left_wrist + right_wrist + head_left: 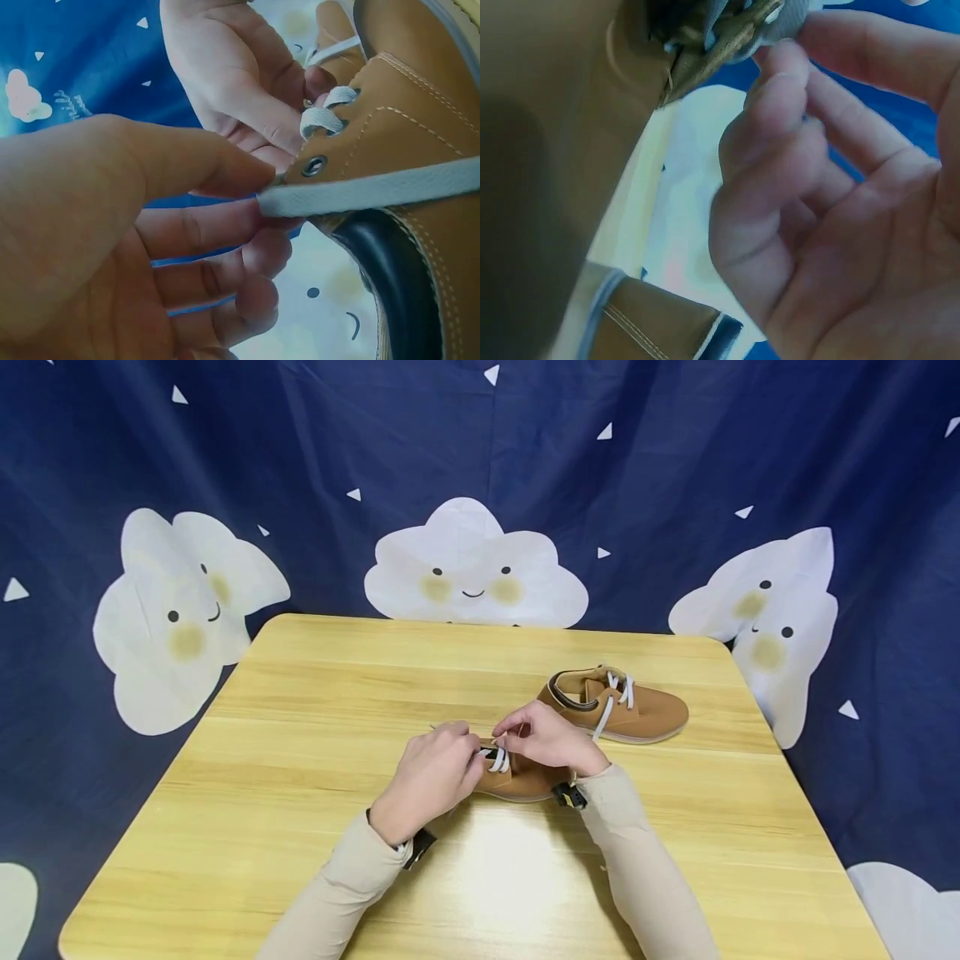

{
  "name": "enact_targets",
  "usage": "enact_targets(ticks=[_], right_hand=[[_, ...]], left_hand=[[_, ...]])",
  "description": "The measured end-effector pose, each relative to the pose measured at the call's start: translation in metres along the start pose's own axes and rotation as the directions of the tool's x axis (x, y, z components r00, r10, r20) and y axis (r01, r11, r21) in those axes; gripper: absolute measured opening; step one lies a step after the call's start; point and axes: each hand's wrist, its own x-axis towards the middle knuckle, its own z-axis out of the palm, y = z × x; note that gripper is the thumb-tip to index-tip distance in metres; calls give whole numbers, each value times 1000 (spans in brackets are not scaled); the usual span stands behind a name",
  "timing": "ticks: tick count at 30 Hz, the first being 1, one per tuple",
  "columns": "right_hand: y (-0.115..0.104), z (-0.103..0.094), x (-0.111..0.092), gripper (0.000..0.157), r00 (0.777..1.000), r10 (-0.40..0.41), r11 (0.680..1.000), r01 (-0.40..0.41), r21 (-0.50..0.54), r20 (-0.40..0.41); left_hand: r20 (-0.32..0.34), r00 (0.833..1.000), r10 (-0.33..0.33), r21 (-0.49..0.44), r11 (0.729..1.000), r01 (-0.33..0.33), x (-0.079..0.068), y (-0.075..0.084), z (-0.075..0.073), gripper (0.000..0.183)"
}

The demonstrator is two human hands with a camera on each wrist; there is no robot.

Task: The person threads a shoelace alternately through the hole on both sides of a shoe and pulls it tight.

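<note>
A tan shoe (525, 785) with white laces sits on the table between both hands, its toe to the right. My left hand (435, 772) is at its ankle opening. Thumb and forefinger pinch a flat white shoelace (375, 191) that runs across the shoe, beside a bare metal eyelet (314, 166) in the left wrist view. From the other side my right hand (551, 739) reaches over the lacing. In the right wrist view, its thumb and fingertip pinch a stretch of shoelace (787, 21) at the edge of the eyelet flap; the lace's tip is hidden.
Behind and to the right stands a second tan shoe (652, 717), laced in white, with one lace end hanging down its side. Both shoes are on a light wooden table (300, 693) with rounded corners. A dark blue curtain (330, 435) with clouds hangs behind.
</note>
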Motion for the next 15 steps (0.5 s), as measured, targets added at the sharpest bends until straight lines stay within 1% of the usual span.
enact_targets(ticks=[2,4,7,9,11,13,15], right_hand=[[-2,-1,1,19,1000,-24,999,24,-44,14],[-6,-2,4,19,997,-66,993,69,-99,35],[-15,-4,9,20,989,-130,970,141,-198,71],[-21,-5,14,22,985,-147,950,166,-263,92],[-26,-4,17,26,987,-124,931,152,-332,106],[-29,-3,19,28,990,-81,911,120,-395,114],[-33,-2,20,29,993,-36,897,83,-435,117]], left_hand=[[-20,1000,7,14,1000,-7,-1,0,-1,25],[-41,999,20,44,999,-18,-3,0,-2,26],[-69,997,37,91,995,-31,-5,0,-2,26],[-78,996,36,102,994,-28,-6,1,-3,26],[-85,996,34,101,995,-25,-7,2,-2,27],[-90,995,35,99,995,-26,-7,3,-3,28],[-96,995,34,102,995,-24,-8,4,-3,29]])
